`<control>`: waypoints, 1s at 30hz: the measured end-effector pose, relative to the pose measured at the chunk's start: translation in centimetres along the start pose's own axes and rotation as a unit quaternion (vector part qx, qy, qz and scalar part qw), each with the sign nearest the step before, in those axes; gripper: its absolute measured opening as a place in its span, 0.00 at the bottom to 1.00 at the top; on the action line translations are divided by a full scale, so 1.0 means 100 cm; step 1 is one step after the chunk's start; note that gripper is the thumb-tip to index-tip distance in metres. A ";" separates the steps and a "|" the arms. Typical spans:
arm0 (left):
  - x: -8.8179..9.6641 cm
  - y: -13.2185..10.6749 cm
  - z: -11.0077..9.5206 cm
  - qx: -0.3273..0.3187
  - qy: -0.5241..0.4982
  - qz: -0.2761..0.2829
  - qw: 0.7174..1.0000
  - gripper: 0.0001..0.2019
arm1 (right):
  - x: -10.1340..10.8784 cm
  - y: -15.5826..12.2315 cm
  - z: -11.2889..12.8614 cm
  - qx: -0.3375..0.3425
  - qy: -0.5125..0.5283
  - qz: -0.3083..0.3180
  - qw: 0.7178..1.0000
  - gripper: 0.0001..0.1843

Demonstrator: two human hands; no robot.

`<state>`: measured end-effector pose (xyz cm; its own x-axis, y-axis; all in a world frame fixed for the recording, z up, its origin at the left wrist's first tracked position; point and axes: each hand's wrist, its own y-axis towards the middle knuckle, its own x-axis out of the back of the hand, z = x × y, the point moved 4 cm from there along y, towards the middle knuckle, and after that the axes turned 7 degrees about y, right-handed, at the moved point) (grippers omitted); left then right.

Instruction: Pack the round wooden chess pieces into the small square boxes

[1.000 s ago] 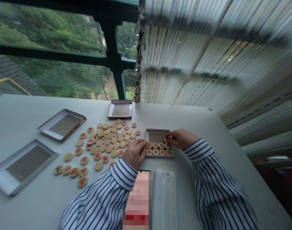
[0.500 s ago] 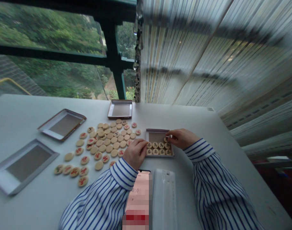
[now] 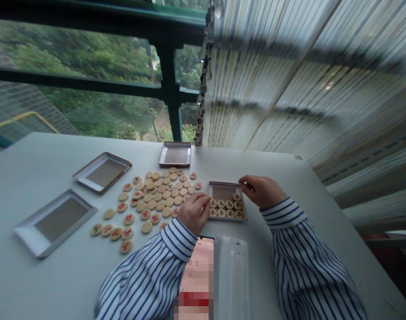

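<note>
Nine pieces (image 3: 229, 204) sit face-up in the tray (image 3: 223, 192), two near rows plus one at right. Probably light, stiff, smooth enough to slide; take by the round edge. Tray looks thin-walled, go easy. Left hand (image 3: 194, 213) curled at its left wall, fingertips bunched. Right hand (image 3: 263, 191) at far-right corner, wrist bent inward, fingers curled. Can't tell if either pinches anything.

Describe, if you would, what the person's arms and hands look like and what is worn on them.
The left hand and right hand are bare, with no gloves, rings or watch visible. The left sleeve and right sleeve are long, loose and white with narrow dark-blue stripes, ending in matching striped cuffs at the wrists.
</note>
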<state>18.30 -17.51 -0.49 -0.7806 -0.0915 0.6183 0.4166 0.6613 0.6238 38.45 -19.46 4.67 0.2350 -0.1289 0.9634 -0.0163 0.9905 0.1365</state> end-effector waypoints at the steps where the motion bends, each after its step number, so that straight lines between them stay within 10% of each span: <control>1: 0.001 0.000 0.000 0.001 0.000 -0.004 1.000 0.07 | 0.002 0.000 0.001 0.003 0.004 -0.014 1.000 0.12; 9: 0.011 0.005 0.002 0.004 -0.007 -0.035 0.999 0.07 | 0.018 -0.005 0.009 0.019 0.017 -0.119 0.993 0.12; 30: 0.093 -0.031 -0.002 0.039 0.011 -0.017 0.999 0.07 | 0.011 -0.010 0.047 0.116 0.049 -0.036 0.991 0.13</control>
<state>9.88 -20.60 3.39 -0.7828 -0.1310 0.6084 0.3519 0.7132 0.6063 34.11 -20.80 6.70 0.3359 -0.1832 0.9239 -0.2171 0.9394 0.2652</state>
